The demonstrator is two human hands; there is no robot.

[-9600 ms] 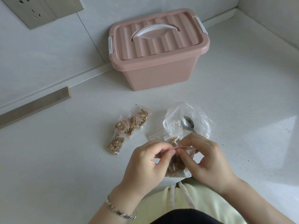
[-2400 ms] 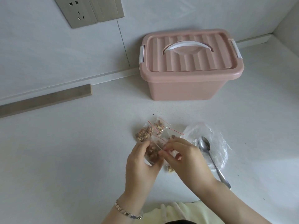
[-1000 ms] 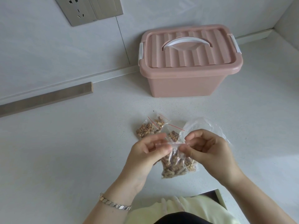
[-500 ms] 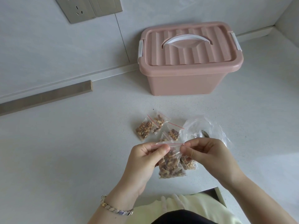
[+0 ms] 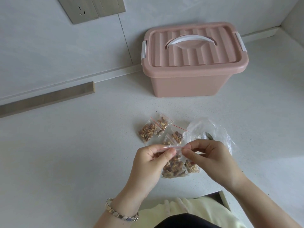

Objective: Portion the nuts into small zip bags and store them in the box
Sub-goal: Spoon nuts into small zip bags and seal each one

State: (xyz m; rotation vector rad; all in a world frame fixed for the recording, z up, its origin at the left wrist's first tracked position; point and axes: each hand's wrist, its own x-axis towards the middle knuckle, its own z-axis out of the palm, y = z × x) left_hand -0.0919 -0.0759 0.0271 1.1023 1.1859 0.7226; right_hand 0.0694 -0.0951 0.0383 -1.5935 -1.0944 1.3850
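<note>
White speckled counter (image 5: pixel 65 153) | grey tiled wall (image 5: pixel 41 55) | steel socket (image 5: pixel 85 9) | pink box (image 5: pixel 185 86)

A small clear zip bag (image 5: pixel 174 167) packed with brown nut pieces sits upright below the fingers (image 5: pixel 169 152) of both hands, which pinch its red-lined top. More filled bags (image 5: pixel 146 133) lie flat just beyond the fingers, and another (partly hidden) lies under the right-hand ones. The pink box (image 5: pixel 189 84), lid closed, stands well beyond.

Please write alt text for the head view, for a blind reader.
A left hand and a right hand pinch the red zip strip of a small bag of nuts at a white counter. Behind lie other filled bags, a spoon and clear plastic, and a closed pink box.
</note>
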